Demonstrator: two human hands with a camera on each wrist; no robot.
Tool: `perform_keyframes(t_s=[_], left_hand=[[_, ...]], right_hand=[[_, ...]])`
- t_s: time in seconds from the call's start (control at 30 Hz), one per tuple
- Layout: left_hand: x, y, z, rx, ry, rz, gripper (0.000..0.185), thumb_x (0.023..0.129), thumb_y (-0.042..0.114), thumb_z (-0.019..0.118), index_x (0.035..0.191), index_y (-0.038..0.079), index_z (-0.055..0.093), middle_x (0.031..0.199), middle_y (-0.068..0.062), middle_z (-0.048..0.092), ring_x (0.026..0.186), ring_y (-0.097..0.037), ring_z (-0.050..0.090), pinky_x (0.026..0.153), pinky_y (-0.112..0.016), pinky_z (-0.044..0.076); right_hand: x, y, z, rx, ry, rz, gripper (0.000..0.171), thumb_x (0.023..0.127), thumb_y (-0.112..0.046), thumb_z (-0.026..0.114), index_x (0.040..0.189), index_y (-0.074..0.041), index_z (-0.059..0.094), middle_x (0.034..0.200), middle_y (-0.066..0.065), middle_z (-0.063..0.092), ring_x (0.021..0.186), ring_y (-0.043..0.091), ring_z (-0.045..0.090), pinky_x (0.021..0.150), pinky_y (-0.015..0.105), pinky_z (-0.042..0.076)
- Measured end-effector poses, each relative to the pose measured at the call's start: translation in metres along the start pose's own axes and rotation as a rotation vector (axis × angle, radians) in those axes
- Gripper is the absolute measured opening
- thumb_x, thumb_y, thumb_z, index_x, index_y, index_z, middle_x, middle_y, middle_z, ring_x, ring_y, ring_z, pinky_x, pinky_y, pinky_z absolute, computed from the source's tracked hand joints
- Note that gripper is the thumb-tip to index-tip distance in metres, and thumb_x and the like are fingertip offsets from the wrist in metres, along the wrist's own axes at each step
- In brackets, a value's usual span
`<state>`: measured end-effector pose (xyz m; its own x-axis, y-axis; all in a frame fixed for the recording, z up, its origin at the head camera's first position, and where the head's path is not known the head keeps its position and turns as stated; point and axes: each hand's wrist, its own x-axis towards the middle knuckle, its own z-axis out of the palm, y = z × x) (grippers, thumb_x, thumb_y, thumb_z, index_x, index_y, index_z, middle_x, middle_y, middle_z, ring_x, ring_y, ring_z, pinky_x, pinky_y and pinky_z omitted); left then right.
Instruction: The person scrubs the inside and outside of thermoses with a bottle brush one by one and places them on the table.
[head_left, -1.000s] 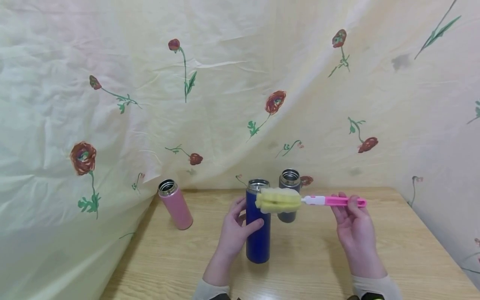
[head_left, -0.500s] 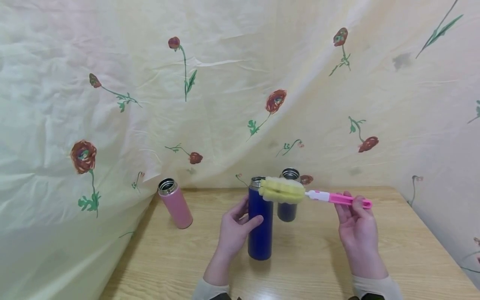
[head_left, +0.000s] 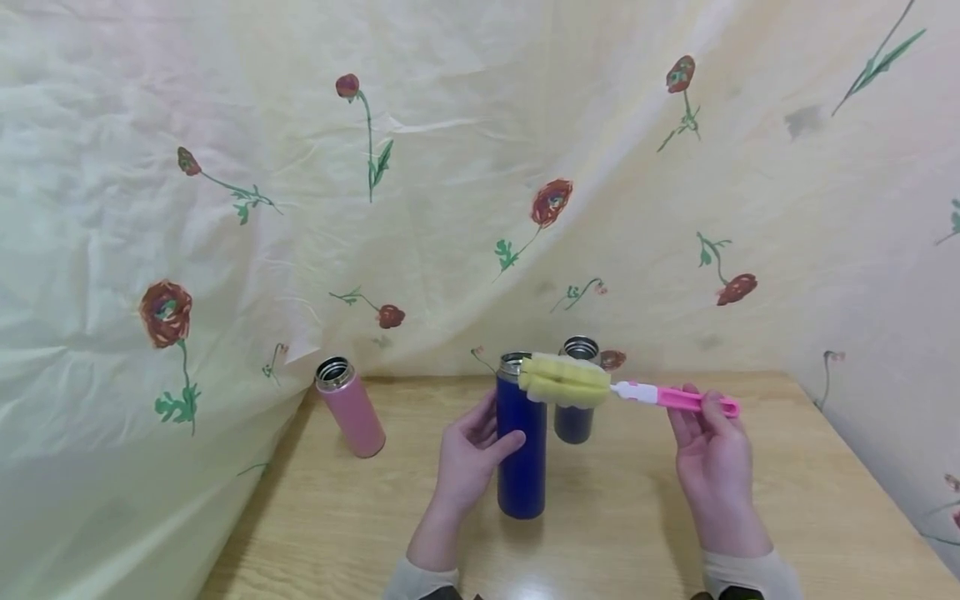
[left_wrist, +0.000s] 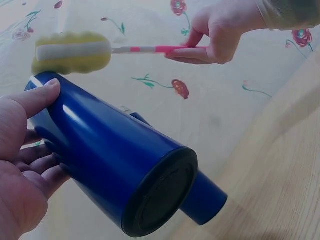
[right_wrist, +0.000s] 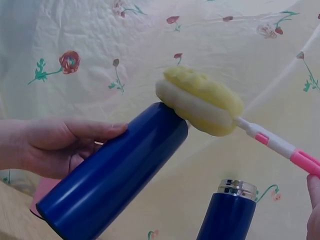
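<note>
My left hand (head_left: 483, 437) grips a tall blue steel bottle (head_left: 521, 454) round its middle, mouth uncapped. In the left wrist view the blue bottle (left_wrist: 115, 165) shows its black base, lifted off the wood, with my left hand (left_wrist: 20, 150) round it. My right hand (head_left: 705, 433) pinches the pink handle (head_left: 678, 401) of a bottle brush. Its yellow sponge head (head_left: 564, 381) hovers right beside the bottle's rim, outside it. In the right wrist view the sponge head (right_wrist: 200, 100) sits just above the blue bottle (right_wrist: 115, 180).
A pink bottle (head_left: 351, 408) stands uncapped at the table's back left. A shorter dark bottle (head_left: 576, 392) stands uncapped behind the sponge. The wooden table (head_left: 645, 525) is hemmed by a flowered cloth (head_left: 450, 167) at the back and on both sides.
The blue bottle has risen slightly and shifted a little right. The sponge end of the brush has lifted to the level of the bottle's rim.
</note>
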<state>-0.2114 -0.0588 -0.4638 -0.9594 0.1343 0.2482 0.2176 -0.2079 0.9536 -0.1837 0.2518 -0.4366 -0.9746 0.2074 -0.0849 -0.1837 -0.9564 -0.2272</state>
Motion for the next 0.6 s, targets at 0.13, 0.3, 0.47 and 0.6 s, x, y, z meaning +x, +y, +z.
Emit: perform_keyframes(t_s=[0.13, 0.3, 0.47, 0.6], left_hand=[[0.000, 0.000, -0.002, 0.002, 0.004, -0.008, 0.073, 0.092, 0.008, 0.085, 0.156, 0.000, 0.051, 0.153, -0.018, 0.058, 0.138, -0.033, 0.058, 0.113, -0.039, 0.049], [-0.002, 0.003, -0.003, -0.009, 0.010, -0.039, 0.073, 0.093, 0.012, 0.084, 0.157, 0.001, 0.050, 0.156, -0.017, 0.056, 0.141, -0.035, 0.056, 0.112, -0.040, 0.051], [-0.003, 0.003, -0.006, -0.039, 0.003, -0.049, 0.072, 0.097, 0.012, 0.080, 0.159, -0.002, 0.045, 0.156, -0.021, 0.054, 0.141, -0.037, 0.056, 0.112, -0.040, 0.051], [-0.001, 0.003, -0.009, -0.109, 0.022, -0.032, 0.069, 0.100, 0.011, 0.075, 0.160, -0.003, 0.042, 0.156, -0.022, 0.054, 0.140, -0.034, 0.057, 0.114, -0.039, 0.049]], right_hand=[[0.003, 0.003, -0.003, -0.076, -0.023, 0.012, 0.009, 0.107, -0.007, 0.063, 0.113, -0.005, 0.057, 0.108, 0.015, 0.070, 0.106, 0.027, 0.077, 0.101, 0.038, 0.058], [0.005, 0.003, -0.007, -0.133, -0.047, 0.042, 0.003, 0.110, -0.007, 0.055, 0.109, -0.004, 0.056, 0.107, 0.014, 0.068, 0.103, 0.027, 0.077, 0.100, 0.038, 0.058], [0.009, 0.003, -0.011, -0.215, -0.092, 0.067, 0.003, 0.112, -0.007, 0.052, 0.110, -0.005, 0.053, 0.105, 0.013, 0.068, 0.101, 0.025, 0.077, 0.099, 0.036, 0.059], [0.013, 0.003, -0.014, -0.327, -0.205, 0.069, 0.007, 0.112, -0.006, 0.051, 0.108, -0.003, 0.056, 0.106, 0.014, 0.072, 0.102, 0.026, 0.077, 0.097, 0.036, 0.060]])
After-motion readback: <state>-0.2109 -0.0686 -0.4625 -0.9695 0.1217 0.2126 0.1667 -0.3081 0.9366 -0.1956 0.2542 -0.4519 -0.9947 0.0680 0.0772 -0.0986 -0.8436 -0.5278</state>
